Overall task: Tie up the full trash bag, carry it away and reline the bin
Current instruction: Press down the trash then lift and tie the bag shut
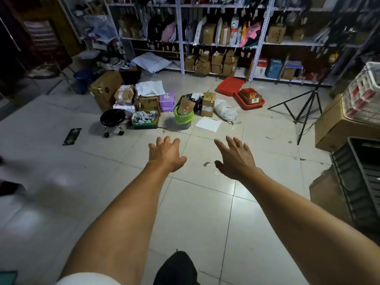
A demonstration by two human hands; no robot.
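Observation:
A small bin lined with a bright green trash bag point(183, 118) stands on the tiled floor ahead of me, among boxes. A piece of cardboard and a plastic bottle with a red cap stick out of its top. My left hand point(165, 154) and my right hand point(236, 157) are stretched forward over the floor, palms down, fingers spread, holding nothing. Both hands are well short of the bin, with bare tiles between.
Cardboard boxes point(107, 89), a black wheeled stool point(112, 120), a white sack point(226, 110), a white sheet point(208, 124) and red trays point(249, 99) surround the bin. A black tripod point(304, 108) stands right. Crates and boxes point(349, 124) line the right edge. Shelves fill the back wall.

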